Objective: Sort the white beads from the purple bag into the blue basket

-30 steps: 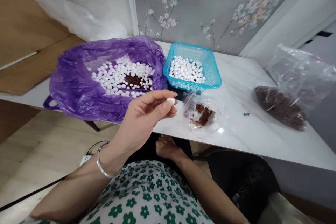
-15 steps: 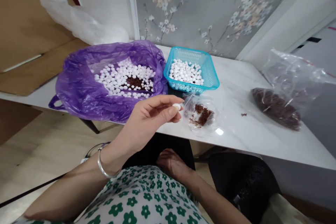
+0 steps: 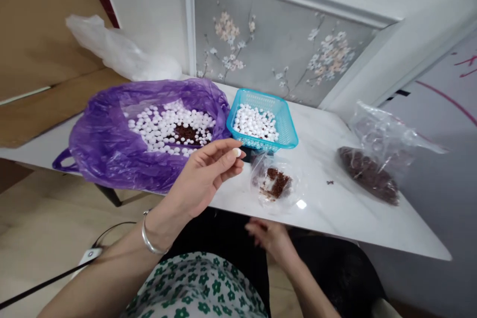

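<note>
My left hand point(image 3: 203, 176) is raised over the near edge of the white table point(image 3: 335, 198), pinching a small white bead point(image 3: 236, 151) between thumb and fingertips. Just right of it lies a small clear bag point(image 3: 276, 184) with brown bits inside. Behind the hand, an open purple bag point(image 3: 112, 144) holds many white beads around a brown patch. A blue basket point(image 3: 285, 129) with more white beads stands beside it. My right hand point(image 3: 270, 238) is low in front of the table edge, blurred, fingers loosely apart with nothing seen in it.
A larger clear bag point(image 3: 368, 171) of brown material lies at the right of the table. A white plastic bag point(image 3: 119, 52) sits on a brown surface at the back left. A black cable point(image 3: 44, 283) runs across the floor on the left.
The view has tilted upward. My right hand rose from my lap toward the table edge. My left hand keeps its pinch on the white bead and shifted slightly left.
</note>
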A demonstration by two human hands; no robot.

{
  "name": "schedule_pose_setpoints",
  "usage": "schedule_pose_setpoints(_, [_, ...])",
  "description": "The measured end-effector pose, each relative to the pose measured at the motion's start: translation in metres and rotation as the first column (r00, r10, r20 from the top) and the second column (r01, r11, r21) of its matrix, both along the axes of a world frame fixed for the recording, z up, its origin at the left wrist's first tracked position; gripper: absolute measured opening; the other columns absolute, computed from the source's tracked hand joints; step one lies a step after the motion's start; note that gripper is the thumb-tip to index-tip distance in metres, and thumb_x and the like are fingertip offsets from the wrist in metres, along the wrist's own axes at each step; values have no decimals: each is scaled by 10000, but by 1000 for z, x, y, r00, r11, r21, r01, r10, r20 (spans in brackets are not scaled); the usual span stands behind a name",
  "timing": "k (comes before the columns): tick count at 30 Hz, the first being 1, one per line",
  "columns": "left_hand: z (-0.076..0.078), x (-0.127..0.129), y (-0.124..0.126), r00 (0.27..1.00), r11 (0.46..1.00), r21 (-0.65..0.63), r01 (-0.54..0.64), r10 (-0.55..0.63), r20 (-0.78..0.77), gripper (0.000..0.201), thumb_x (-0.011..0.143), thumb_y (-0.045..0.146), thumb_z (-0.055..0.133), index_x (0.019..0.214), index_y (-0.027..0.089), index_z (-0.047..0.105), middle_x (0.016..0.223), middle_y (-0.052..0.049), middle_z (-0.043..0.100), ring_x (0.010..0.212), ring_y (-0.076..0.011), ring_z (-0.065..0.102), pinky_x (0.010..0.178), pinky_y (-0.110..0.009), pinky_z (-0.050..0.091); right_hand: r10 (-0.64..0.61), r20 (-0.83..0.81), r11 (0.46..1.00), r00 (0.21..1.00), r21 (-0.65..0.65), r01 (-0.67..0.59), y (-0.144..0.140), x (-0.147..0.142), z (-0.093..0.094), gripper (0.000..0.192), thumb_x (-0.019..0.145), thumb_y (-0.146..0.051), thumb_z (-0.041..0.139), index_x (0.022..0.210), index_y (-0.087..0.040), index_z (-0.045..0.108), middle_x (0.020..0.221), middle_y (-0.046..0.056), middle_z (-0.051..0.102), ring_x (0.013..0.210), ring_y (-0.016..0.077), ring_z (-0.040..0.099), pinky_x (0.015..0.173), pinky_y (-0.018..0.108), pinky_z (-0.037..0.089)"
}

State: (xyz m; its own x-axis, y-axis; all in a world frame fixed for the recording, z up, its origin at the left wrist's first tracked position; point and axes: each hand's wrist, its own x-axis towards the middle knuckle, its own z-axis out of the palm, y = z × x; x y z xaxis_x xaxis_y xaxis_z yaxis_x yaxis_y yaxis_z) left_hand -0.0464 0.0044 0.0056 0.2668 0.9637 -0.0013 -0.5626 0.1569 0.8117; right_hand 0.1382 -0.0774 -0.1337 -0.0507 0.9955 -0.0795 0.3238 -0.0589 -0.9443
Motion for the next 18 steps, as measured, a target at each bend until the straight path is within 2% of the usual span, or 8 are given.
schedule_pose_setpoints(2, [-5, 4, 1, 999, 998, -48, 28, -27, 35, 111, 791, 161, 741, 900, 182, 753, 837, -1, 714, 710, -57, 646, 711, -139, 538, 152, -86, 986, 985, -60, -157, -22, -11, 18, 234, 881, -376, 667, 883, -145, 708, 704, -15, 667, 503, 105, 619, 455, 220, 510])
schedule_pose_setpoints(3, [-6, 7, 1, 998, 997, -62, 51, -48, 44, 107, 788, 162, 744, 894, 175, 753, 831, -4, 714, 710, -58, 647, 711, -138, 537, 187, -128, 979, 974, -63, -196, -30, -15, 29, 260, 869, -411, 665, 843, -163, 737, 614, -28, 637, 423, 95, 584, 390, 201, 466])
schedule_pose_setpoints(5, [-8, 12, 1, 994, 992, -75, 98, -94, 48, 111, 782, 168, 751, 893, 170, 752, 807, -4, 710, 702, -59, 644, 705, -139, 534, 183, -205, 982, 962, -6, -188, -38, -16, 54, 264, 915, -421, 595, 950, -213, 753, 620, -29, 626, 389, 76, 546, 385, 199, 446])
schedule_pose_setpoints(8, [-4, 17, 1, 991, 988, -79, 132, -129, 45, 107, 770, 184, 762, 876, 172, 751, 779, -3, 704, 677, -60, 634, 684, -144, 527, 160, -341, 972, 926, 216, -89, -31, -10, 90, 209, 942, -304, 577, 1082, -265, 728, 637, -35, 607, 425, 59, 510, 475, 207, 455])
schedule_pose_setpoints(10, [-1, 19, 1, 990, 987, -74, 139, -137, 35, 94, 773, 197, 759, 864, 176, 751, 768, -5, 699, 665, -67, 627, 665, -153, 524, 142, -392, 970, 909, 238, -49, -20, -5, 105, 199, 962, -273, 550, 1103, -275, 690, 653, -41, 593, 454, 55, 493, 491, 198, 433])
schedule_pose_setpoints(12, [1, 21, 2, 989, 987, -52, 151, -150, 13, 90, 781, 208, 753, 866, 178, 754, 753, -7, 689, 668, -78, 623, 660, -164, 524, 102, -472, 975, 876, 223, 7, -10, -3, 111, 137, 971, -265, 541, 1052, -268, 652, 676, -43, 599, 460, 49, 479, 474, 180, 398])
schedule_pose_setpoints(15, [2, 27, 3, 985, 985, -25, 173, -174, -13, 108, 783, 229, 754, 876, 174, 758, 746, -9, 678, 683, -84, 617, 687, -176, 524, 80, -613, 972, 786, 222, 74, 5, 0, 109, 100, 967, -268, 558, 926, -235, 643, 642, -48, 601, 448, 35, 471, 458, 158, 364])
schedule_pose_setpoints(18, [2, 34, 4, 981, 980, -53, 194, -195, -20, 134, 762, 247, 775, 873, 174, 755, 757, -7, 681, 695, -83, 617, 700, -178, 516, 71, -701, 973, 710, 204, 104, 17, 4, 108, 110, 941, -273, 606, 901, -222, 695, 647, -34, 628, 483, 39, 524, 475, 151, 400])
